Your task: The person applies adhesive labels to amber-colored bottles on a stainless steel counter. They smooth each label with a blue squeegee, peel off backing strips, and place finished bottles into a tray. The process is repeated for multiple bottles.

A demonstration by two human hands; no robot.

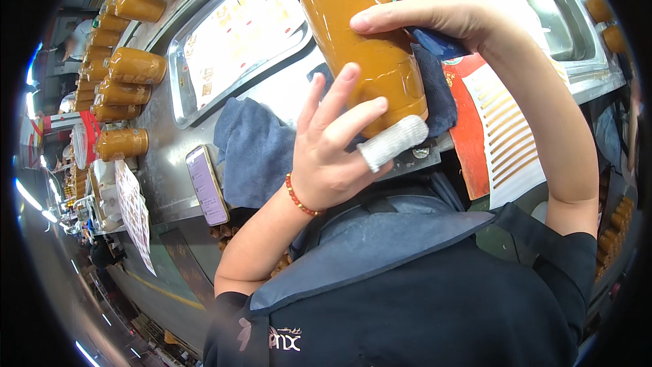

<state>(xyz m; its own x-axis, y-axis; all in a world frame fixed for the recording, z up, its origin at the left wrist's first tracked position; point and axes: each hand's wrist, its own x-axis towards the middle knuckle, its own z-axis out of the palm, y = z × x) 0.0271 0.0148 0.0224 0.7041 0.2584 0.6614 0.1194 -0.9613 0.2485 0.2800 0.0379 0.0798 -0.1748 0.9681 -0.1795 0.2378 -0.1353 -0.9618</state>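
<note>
A glossy caramel-brown bottle (360, 34) with a clear neck lies tilted at the top centre, its base toward me. My right hand (435, 10) grips it from the right side, thumb laid across its front. A dark blue object (440, 44) shows beneath that palm; its kind cannot be made out. My left hand (333, 139) is open by the base, fingers spread, a white fabric sleeve (395, 141) on one finger. The sleeved finger overlaps the base; whether it presses there is unclear. Dark blue cloth (438, 88) lies under the bottle.
A metal tray (178, 98) holds a printed sheet (241, 30). Left of my left hand are a blue towel (251, 153) and a phone (207, 187). Several brown bottles (136, 66) line the left side. A striped sheet (506, 136) lies on the right, near a metal sink (560, 20).
</note>
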